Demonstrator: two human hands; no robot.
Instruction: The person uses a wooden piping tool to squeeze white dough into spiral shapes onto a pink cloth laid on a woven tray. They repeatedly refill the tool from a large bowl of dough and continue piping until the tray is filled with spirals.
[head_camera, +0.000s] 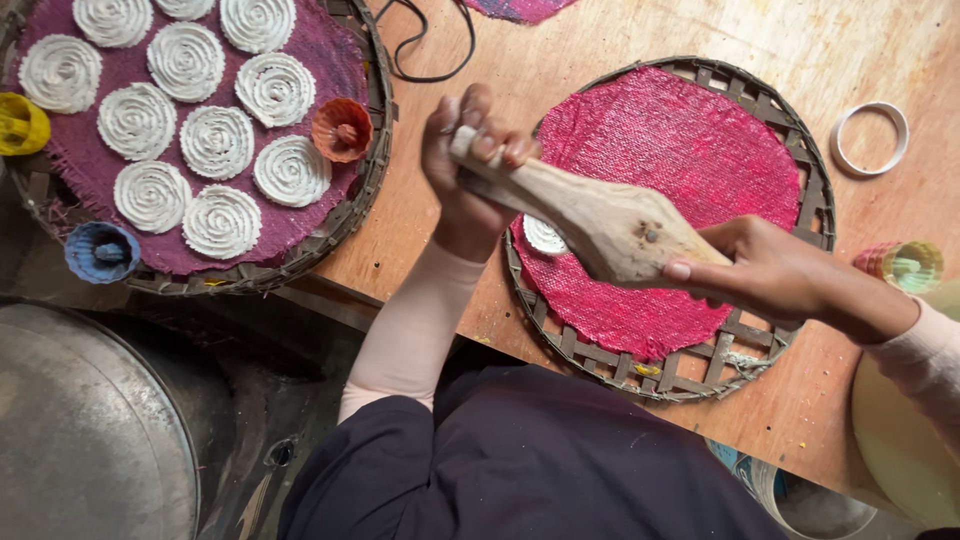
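Now both hands clamp the wooden noodle press (600, 222): left hand (462, 170) on the handle, right hand (765, 268) on the body; uneven squeezing could smear the white coil (543, 235) on the pink mat (680, 200).

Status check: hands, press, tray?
Left hand gripping handle end of wooden press; right hand clamped on its wide end. Press over pink mat on woven tray, one white spiral started beneath. Nothing blocking.

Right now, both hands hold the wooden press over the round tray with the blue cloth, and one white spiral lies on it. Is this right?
Not quite: the cloth on that tray is pink-red, not blue, as the head view shows. The left hand and right hand do hold the wooden press over it, and one white spiral lies there.
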